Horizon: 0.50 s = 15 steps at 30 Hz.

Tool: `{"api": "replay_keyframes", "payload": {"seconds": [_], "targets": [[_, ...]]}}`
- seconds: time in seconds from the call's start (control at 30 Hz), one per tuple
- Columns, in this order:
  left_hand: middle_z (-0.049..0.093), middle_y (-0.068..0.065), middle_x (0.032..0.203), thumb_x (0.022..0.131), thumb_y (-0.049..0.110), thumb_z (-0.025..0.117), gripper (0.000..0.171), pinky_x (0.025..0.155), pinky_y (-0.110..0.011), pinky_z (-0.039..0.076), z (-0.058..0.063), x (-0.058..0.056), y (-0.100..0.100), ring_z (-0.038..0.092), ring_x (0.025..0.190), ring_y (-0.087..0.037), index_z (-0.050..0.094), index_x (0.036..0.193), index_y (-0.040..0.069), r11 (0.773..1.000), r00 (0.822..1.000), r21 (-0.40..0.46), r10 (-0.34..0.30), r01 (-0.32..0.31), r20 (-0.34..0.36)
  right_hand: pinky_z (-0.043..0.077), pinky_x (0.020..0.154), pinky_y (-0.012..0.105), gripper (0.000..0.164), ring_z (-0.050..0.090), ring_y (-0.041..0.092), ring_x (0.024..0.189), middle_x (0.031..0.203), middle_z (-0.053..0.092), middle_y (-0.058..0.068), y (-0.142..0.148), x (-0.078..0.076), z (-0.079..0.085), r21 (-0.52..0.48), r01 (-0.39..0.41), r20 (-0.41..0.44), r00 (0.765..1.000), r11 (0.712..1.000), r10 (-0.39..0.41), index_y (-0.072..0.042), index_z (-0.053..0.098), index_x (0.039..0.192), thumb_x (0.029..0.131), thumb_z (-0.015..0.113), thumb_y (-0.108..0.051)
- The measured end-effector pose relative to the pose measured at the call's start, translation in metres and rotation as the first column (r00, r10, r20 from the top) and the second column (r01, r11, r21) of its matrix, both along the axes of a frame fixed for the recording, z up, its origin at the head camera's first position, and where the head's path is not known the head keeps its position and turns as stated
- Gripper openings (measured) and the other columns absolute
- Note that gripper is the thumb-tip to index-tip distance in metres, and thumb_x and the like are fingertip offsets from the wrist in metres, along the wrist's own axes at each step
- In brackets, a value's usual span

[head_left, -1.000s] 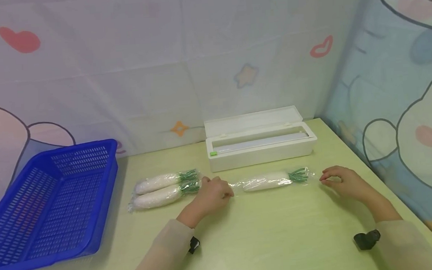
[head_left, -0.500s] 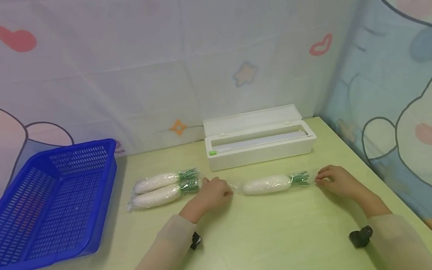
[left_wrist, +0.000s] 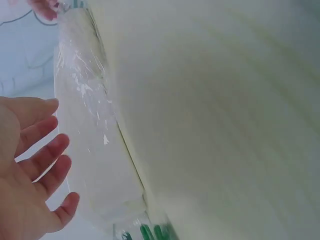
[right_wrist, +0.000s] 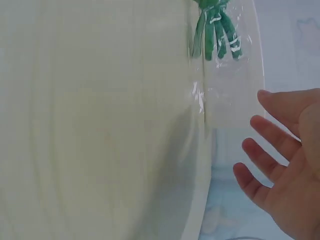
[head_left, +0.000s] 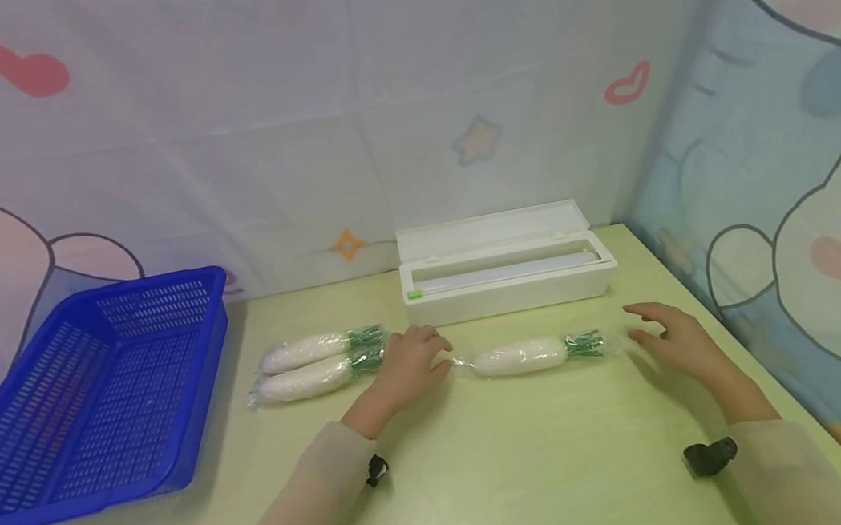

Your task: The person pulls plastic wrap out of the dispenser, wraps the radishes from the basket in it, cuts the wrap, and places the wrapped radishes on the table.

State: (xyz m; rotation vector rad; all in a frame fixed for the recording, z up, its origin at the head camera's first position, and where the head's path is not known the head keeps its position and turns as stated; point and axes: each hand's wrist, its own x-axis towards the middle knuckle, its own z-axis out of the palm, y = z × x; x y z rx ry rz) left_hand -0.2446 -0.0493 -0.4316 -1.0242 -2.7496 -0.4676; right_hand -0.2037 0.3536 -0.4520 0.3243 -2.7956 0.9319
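Note:
A white radish [head_left: 520, 357] with green tops lies in clear plastic film in front of the white box, its film gathered into a thin twist at the left end. My left hand [head_left: 414, 363] is beside that twist, fingers parted and holding nothing. Off the leafy end, my right hand [head_left: 674, 343] is held with thumb and fingers apart, also holding nothing. In the right wrist view, the film end [right_wrist: 225, 90] beyond the green tops [right_wrist: 215, 30] lies flat, close to the fingertips. Two more film-wrapped radishes [head_left: 312, 379] lie side by side, left of my left hand.
A white cling film dispenser [head_left: 509, 297] with its lid raised and a green slider [head_left: 414, 294] stands at the back against the printed cloth wall [head_left: 276, 143]. A blue plastic basket [head_left: 201, 404] occupies the left side of the table [head_left: 520, 465].
Both hands have let go of the film ends and spread their fingers. The right hand has drawn back to the right. The wrapped radish lies slightly lower in view than a second ago.

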Motion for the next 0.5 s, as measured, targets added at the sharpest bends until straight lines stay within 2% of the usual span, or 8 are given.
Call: {"api": "replay_keyframes", "payload": {"seconds": [0.07, 0.13, 0.27, 0.37, 0.5], "targets": [[0.064, -0.006, 0.108, 0.089, 0.023, 0.068, 0.026, 0.083, -0.048, 0.042, 0.002, 0.001, 0.006, 0.055, 0.101, -0.025, 0.070, 0.111, 0.009, 0.999, 1.000, -0.034, -0.001, 0.001, -0.018, 0.044, 0.088, 0.061, 0.046, 0.045, 0.051, 0.120, 0.132, 0.050, 0.033, -0.003, -0.004, 0.001, 0.030, -0.063, -0.022, 0.998, 0.998, 0.064, 0.010, 0.051, 0.131, 0.093, 0.063, -0.012], [0.064, -0.007, 0.113, 0.089, 0.027, 0.069, 0.034, 0.086, -0.048, 0.041, 0.002, 0.000, 0.011, 0.054, 0.104, -0.026, 0.068, 0.118, 0.010, 0.996, 1.000, -0.087, 0.009, -0.008, 0.009, 0.040, 0.093, 0.063, 0.048, 0.044, 0.053, 0.121, 0.131, 0.050, 0.034, -0.006, -0.007, -0.001, 0.065, -0.124, -0.020, 0.992, 0.990, 0.125, 0.013, 0.050, 0.130, 0.091, 0.065, -0.010], [0.064, -0.004, 0.115, 0.088, 0.033, 0.069, 0.042, 0.087, -0.046, 0.040, -0.004, -0.004, 0.018, 0.053, 0.104, -0.024, 0.065, 0.124, 0.013, 0.971, 0.997, -0.235, 0.047, -0.033, 0.056, 0.037, 0.097, 0.063, 0.048, 0.045, 0.054, 0.119, 0.128, 0.051, 0.037, -0.009, -0.011, -0.006, 0.105, -0.201, 0.036, 0.979, 0.974, 0.198, 0.017, 0.051, 0.127, 0.089, 0.066, -0.008], [0.065, -0.002, 0.105, 0.087, 0.030, 0.070, 0.031, 0.082, -0.043, 0.039, -0.009, -0.007, 0.021, 0.053, 0.094, -0.021, 0.070, 0.113, 0.015, 0.958, 0.996, -0.286, 0.050, -0.027, 0.076, 0.041, 0.094, 0.062, 0.044, 0.050, 0.054, 0.115, 0.122, 0.055, 0.037, -0.011, -0.012, -0.011, 0.118, -0.227, 0.053, 0.973, 0.967, 0.222, 0.018, 0.053, 0.123, 0.088, 0.066, -0.006], [0.059, 0.000, 0.084, 0.085, 0.022, 0.071, 0.007, 0.074, -0.038, 0.036, -0.014, -0.012, 0.023, 0.047, 0.079, -0.018, 0.071, 0.086, 0.015, 0.961, 0.994, -0.277, 0.048, -0.019, 0.098, 0.048, 0.086, 0.056, 0.027, 0.059, 0.046, 0.102, 0.109, 0.063, 0.028, -0.015, -0.015, -0.014, 0.166, -0.238, 0.010, 0.971, 0.957, 0.240, 0.011, 0.065, 0.109, 0.088, 0.066, -0.006]]}}
